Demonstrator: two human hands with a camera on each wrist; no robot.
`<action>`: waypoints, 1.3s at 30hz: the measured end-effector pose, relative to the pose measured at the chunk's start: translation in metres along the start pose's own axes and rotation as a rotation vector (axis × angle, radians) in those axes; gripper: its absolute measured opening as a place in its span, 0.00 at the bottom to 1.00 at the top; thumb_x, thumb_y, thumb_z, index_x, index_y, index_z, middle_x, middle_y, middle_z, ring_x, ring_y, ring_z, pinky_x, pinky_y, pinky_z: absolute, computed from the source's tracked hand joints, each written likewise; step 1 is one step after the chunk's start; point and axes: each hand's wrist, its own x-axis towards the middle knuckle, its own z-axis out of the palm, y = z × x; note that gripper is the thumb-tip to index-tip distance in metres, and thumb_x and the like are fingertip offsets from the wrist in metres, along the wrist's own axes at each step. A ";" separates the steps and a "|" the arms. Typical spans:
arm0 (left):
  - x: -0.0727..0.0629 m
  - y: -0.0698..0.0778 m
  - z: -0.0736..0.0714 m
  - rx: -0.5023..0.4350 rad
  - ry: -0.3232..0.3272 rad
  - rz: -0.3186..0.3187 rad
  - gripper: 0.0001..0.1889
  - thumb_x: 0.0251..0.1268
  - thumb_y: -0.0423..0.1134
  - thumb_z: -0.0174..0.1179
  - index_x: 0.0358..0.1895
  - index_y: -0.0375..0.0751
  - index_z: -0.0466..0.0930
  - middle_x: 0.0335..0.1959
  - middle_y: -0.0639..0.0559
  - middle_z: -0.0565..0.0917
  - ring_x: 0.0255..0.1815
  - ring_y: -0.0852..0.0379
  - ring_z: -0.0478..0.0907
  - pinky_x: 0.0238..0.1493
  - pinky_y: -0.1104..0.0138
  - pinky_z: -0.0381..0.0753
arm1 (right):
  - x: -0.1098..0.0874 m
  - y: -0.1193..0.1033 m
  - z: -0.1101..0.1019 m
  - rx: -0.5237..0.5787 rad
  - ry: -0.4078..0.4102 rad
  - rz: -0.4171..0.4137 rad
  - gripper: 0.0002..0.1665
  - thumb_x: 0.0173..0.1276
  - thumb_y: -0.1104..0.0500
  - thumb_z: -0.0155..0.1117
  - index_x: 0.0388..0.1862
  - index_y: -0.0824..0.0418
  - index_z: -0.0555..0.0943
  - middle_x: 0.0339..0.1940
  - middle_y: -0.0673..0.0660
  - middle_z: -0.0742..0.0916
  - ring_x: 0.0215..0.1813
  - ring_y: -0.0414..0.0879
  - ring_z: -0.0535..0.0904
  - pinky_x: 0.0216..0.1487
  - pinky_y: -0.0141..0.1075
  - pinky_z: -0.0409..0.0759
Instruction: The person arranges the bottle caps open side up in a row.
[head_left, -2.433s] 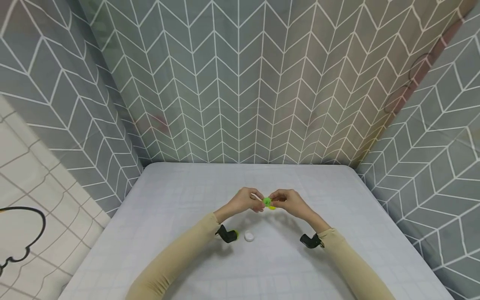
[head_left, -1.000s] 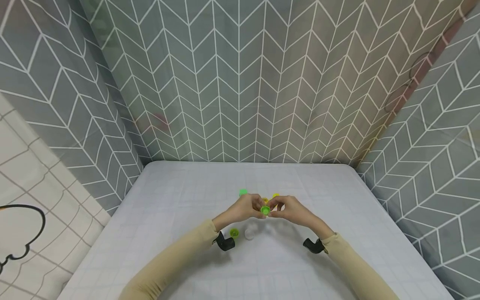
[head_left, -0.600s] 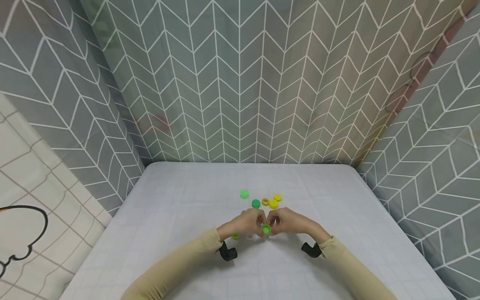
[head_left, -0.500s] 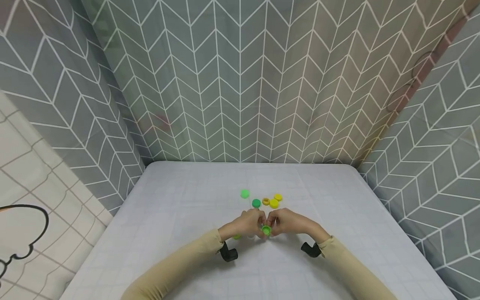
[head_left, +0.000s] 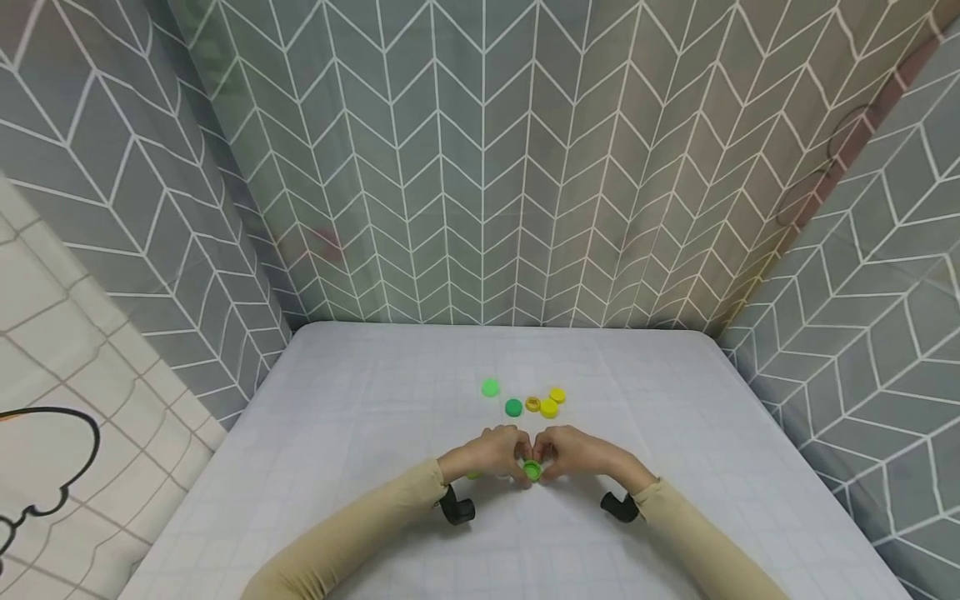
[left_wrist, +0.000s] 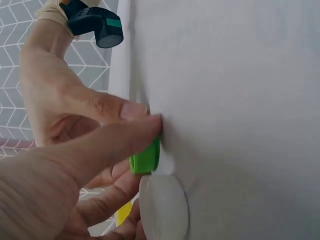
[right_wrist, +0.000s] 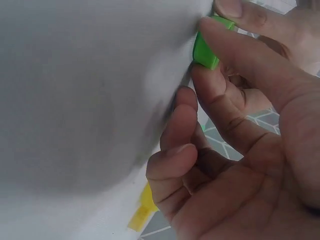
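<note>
A bright green bottle cap [head_left: 532, 470] is at the table surface between my two hands, its hollow side facing up in the head view. My left hand [head_left: 495, 451] pinches its left side with thumb and fingers. From the other side my right hand [head_left: 576, 452] pinches it too, as the green cap [right_wrist: 206, 50] shows in the right wrist view. A white cap [left_wrist: 164, 207] lies right beside my left fingers. Mostly hidden behind the left hand is a yellow-green cap [head_left: 472, 476].
Beyond the hands lie a light green cap [head_left: 490, 387], a darker green cap [head_left: 513, 407], a gold-brown cap [head_left: 532, 404] and two yellow caps, one nearer [head_left: 549, 408] and one farther [head_left: 557, 395]. A white cloth covers the table [head_left: 375, 367]. Patterned curtains [head_left: 480, 167] hang behind it.
Both hands have brought the green cap toward me and down to the table, uncovering the caps behind. The left hand now covers the white cap and most of the yellow-green one in the head view.
</note>
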 end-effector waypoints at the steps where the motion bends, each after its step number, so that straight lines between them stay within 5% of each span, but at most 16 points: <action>1: 0.000 -0.001 0.000 0.000 -0.012 0.004 0.17 0.41 0.46 0.79 0.34 0.51 0.81 0.29 0.60 0.75 0.30 0.63 0.67 0.40 0.64 0.63 | -0.001 0.000 0.000 -0.001 -0.002 -0.003 0.13 0.52 0.62 0.77 0.35 0.60 0.81 0.33 0.52 0.85 0.36 0.41 0.75 0.37 0.29 0.74; 7: -0.002 -0.007 -0.008 -0.056 -0.074 0.033 0.20 0.43 0.52 0.77 0.38 0.52 0.80 0.32 0.61 0.78 0.32 0.65 0.72 0.41 0.67 0.69 | -0.006 0.003 -0.010 0.010 -0.011 0.007 0.16 0.54 0.59 0.76 0.40 0.60 0.82 0.39 0.53 0.85 0.41 0.47 0.78 0.42 0.30 0.75; 15: 0.004 -0.031 -0.045 -0.371 -0.101 0.126 0.24 0.57 0.50 0.68 0.54 0.41 0.78 0.44 0.54 0.83 0.45 0.61 0.79 0.46 0.63 0.79 | -0.012 0.014 -0.043 0.229 0.074 -0.047 0.22 0.65 0.58 0.68 0.55 0.64 0.77 0.50 0.64 0.83 0.47 0.52 0.80 0.45 0.35 0.80; 21: 0.009 -0.058 -0.073 -0.625 -0.009 0.135 0.27 0.61 0.48 0.66 0.59 0.37 0.74 0.49 0.49 0.81 0.49 0.52 0.81 0.49 0.57 0.81 | -0.012 0.029 -0.064 0.416 0.223 0.010 0.26 0.67 0.52 0.65 0.62 0.56 0.73 0.57 0.67 0.79 0.50 0.53 0.79 0.41 0.43 0.78; 27: 0.010 -0.085 -0.078 -0.818 0.091 0.106 0.29 0.61 0.38 0.66 0.62 0.27 0.68 0.52 0.42 0.75 0.46 0.53 0.82 0.51 0.61 0.82 | -0.009 0.043 -0.071 0.529 0.318 0.097 0.29 0.67 0.49 0.65 0.65 0.51 0.71 0.60 0.63 0.78 0.49 0.54 0.78 0.44 0.40 0.78; 33: 0.012 -0.103 -0.081 -0.854 0.128 0.069 0.32 0.60 0.36 0.67 0.64 0.25 0.66 0.53 0.41 0.74 0.44 0.56 0.82 0.53 0.60 0.81 | 0.001 0.048 -0.074 0.622 0.321 0.132 0.35 0.66 0.49 0.66 0.69 0.53 0.68 0.62 0.63 0.76 0.55 0.58 0.74 0.47 0.40 0.77; 39: 0.020 -0.109 -0.087 -0.763 0.219 0.035 0.31 0.58 0.40 0.68 0.63 0.31 0.69 0.52 0.42 0.77 0.44 0.56 0.81 0.50 0.61 0.82 | 0.021 0.050 -0.078 0.554 0.319 0.131 0.36 0.66 0.49 0.66 0.71 0.54 0.67 0.62 0.64 0.76 0.57 0.61 0.74 0.50 0.46 0.76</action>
